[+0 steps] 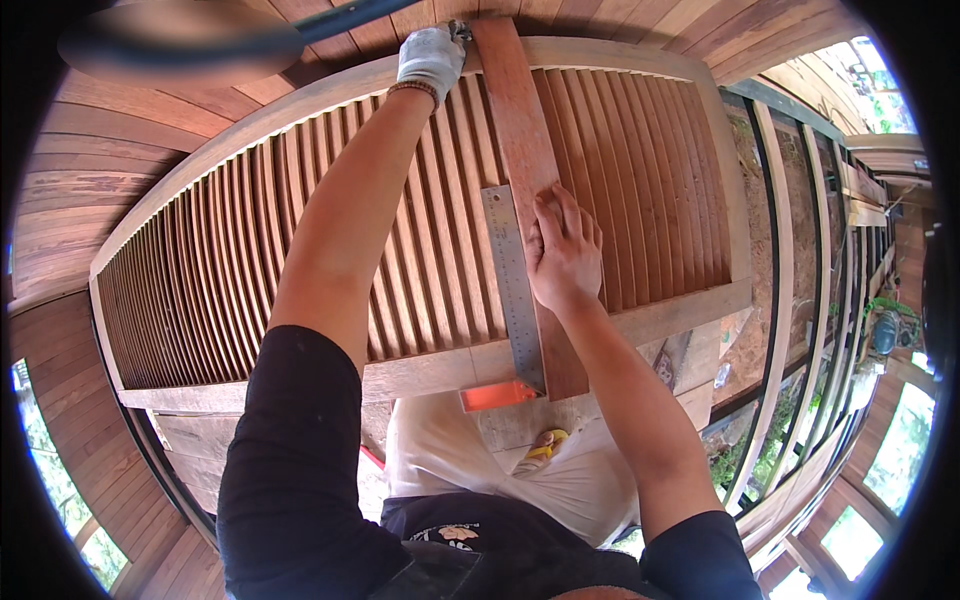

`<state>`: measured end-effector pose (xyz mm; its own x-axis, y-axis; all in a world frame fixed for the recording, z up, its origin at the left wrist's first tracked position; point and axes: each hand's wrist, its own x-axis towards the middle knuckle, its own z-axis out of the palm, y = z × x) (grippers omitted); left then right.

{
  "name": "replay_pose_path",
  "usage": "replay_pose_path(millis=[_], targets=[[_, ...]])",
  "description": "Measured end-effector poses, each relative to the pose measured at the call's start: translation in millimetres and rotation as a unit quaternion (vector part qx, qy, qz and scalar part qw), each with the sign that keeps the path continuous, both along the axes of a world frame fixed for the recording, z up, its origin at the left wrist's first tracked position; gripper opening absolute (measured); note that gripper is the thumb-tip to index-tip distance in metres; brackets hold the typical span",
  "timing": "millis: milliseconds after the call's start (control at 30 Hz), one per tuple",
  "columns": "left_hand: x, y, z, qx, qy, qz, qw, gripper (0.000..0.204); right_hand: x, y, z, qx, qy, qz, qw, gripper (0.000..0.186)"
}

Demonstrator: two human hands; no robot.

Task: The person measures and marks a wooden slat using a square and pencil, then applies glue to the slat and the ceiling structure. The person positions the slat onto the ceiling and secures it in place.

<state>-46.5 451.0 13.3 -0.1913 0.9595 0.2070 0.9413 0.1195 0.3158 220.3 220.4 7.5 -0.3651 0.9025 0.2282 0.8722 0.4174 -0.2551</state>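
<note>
A louvered wooden panel [400,372], framed and filled with many slats, lies before me. Across it, from the far rail to the near one, runs a flat reddish-brown wooden board [510,90]. Along the board's left edge lies a steel try square [507,255] with an orange handle [497,395] at the near rail. My left hand [432,60], in a whitish glove, is closed at the far rail beside the board's far end; a small dark thing shows at its fingertips. My bare right hand [567,250] presses on the board with bent fingers, near the square.
Wooden plank walls [120,160] rise behind and to the left. A dark bar [350,18] crosses the far upper left. On the right, long beams [790,290] span open gaps above the ground. My legs [440,440] and a yellow sandal [548,443] show below the panel.
</note>
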Motion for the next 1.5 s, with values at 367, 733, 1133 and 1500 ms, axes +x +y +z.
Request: replay_pose_path(millis=[367, 733, 1133, 1500], targets=[[13, -10, 15, -0.065, 0.068, -0.033, 0.995, 0.030, 0, -1, 2, -0.030, -0.003, 0.002, 1.000, 0.041], [25, -64, 15, -0.152, 0.159, -0.104, 0.970, 0.038, -2, 1, 2, -0.006, 0.012, 0.001, 1.000, 0.038], [55, -359, 34, -0.029, -0.403, 0.049, 0.913, 0.035, -3, -3, 7, 0.001, 0.016, -0.002, 1.000, 0.034], [66, -450, 6, 0.080, -0.300, 0.004, 0.951, 0.037, -5, -3, 14, -0.028, 0.015, 0.005, 0.999, 0.047]])
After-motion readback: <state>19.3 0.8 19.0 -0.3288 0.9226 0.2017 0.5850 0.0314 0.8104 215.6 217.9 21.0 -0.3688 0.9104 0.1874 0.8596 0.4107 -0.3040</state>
